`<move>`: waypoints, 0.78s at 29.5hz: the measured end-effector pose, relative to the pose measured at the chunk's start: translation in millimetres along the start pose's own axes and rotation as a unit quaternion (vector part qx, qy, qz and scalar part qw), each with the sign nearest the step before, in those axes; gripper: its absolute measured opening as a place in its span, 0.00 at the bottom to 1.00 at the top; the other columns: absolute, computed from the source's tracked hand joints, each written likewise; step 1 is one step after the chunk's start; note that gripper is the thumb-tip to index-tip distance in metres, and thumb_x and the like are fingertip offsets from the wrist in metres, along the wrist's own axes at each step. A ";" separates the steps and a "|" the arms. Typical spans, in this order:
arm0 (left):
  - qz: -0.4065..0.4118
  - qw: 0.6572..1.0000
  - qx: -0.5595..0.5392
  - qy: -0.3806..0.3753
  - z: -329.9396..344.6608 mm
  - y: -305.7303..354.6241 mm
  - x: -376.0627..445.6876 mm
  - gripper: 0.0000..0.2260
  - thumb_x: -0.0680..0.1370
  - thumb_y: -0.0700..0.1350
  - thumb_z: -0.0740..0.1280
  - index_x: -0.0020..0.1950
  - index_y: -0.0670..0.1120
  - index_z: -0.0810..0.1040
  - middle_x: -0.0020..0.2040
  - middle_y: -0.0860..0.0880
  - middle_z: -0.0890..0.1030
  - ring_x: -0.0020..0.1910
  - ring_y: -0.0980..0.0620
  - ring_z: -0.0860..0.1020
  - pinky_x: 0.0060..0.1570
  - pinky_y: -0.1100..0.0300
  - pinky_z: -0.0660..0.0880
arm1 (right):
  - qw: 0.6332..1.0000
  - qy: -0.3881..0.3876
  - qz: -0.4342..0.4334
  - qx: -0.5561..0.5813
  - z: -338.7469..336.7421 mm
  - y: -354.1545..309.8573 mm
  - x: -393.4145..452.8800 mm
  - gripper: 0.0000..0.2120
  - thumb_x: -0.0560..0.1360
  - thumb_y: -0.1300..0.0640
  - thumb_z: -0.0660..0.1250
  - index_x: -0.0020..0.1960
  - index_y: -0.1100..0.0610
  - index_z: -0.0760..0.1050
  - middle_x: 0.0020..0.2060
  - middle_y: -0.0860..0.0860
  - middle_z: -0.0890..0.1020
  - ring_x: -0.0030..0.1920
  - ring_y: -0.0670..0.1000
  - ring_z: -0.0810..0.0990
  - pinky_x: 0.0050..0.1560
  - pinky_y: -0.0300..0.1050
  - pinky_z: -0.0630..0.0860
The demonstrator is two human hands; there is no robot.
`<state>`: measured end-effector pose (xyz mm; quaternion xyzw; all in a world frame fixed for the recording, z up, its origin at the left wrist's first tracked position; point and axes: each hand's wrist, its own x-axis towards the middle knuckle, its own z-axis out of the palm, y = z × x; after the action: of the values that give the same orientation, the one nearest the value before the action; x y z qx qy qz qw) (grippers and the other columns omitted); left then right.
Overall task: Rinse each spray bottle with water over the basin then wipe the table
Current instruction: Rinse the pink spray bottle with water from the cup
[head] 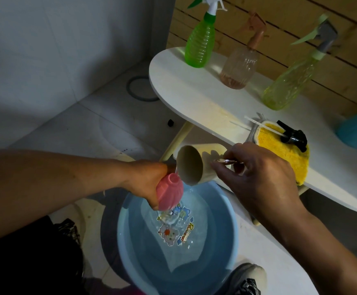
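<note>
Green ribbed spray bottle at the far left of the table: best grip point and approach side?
Grip the green ribbed spray bottle around its ribbed body, below the white trigger head. It stands upright at the table's rounded end, so come from the left or front; the pink-tinted bottle crowds its right and the wooden wall blocks the back. The ribs should help against slipping.

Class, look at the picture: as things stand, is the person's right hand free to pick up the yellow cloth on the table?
Probably not yet. The right hand grips a tilted cream cup over the blue basin. The yellow cloth lies close beside it, but a black spray head rests on top.
</note>
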<state>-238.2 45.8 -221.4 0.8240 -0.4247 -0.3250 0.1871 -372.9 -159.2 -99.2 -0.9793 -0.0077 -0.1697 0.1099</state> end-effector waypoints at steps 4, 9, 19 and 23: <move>0.000 1.000 -0.003 -0.002 0.8 0.6 -0.5 0.41 0.65 0.52 0.84 0.71 0.57 0.66 0.56 0.59 0.74 0.53 0.55 0.76 0.46 0.65 0.75 | 1.000 0.005 -0.008 -0.012 -0.1 -0.7 -0.1 0.09 0.76 0.43 0.71 0.43 0.48 0.79 0.36 0.44 0.78 0.37 0.49 0.75 0.31 0.44 0.70; 0.004 1.000 -0.004 0.005 0.6 0.9 -0.1 0.39 0.64 0.51 0.84 0.69 0.58 0.67 0.52 0.60 0.75 0.51 0.55 0.77 0.45 0.65 0.76 | 1.000 0.007 -0.022 -0.022 1.3 -0.1 -1.0 0.09 0.77 0.44 0.70 0.44 0.48 0.79 0.37 0.43 0.78 0.38 0.49 0.76 0.32 0.44 0.71; 0.019 1.000 -0.012 0.010 1.9 0.3 -0.1 0.39 0.63 0.51 0.84 0.67 0.60 0.67 0.51 0.63 0.73 0.48 0.58 0.76 0.46 0.65 0.75 | 0.998 0.004 -0.052 -0.030 0.3 -1.3 -2.7 0.09 0.78 0.44 0.69 0.45 0.49 0.79 0.38 0.44 0.78 0.39 0.50 0.77 0.31 0.47 0.74; 0.026 1.000 -0.012 0.009 2.3 -0.1 0.2 0.40 0.63 0.51 0.85 0.68 0.59 0.67 0.51 0.63 0.73 0.51 0.56 0.76 0.51 0.58 0.80 | 0.997 0.001 -0.064 -0.040 0.3 -0.8 -3.1 0.10 0.79 0.43 0.67 0.46 0.49 0.79 0.38 0.45 0.78 0.39 0.51 0.77 0.31 0.48 0.74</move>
<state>-239.7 45.6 -223.1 0.8135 -0.4402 -0.3174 0.2091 -375.7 -158.3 -100.3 -0.9803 -0.0637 -0.1772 0.0599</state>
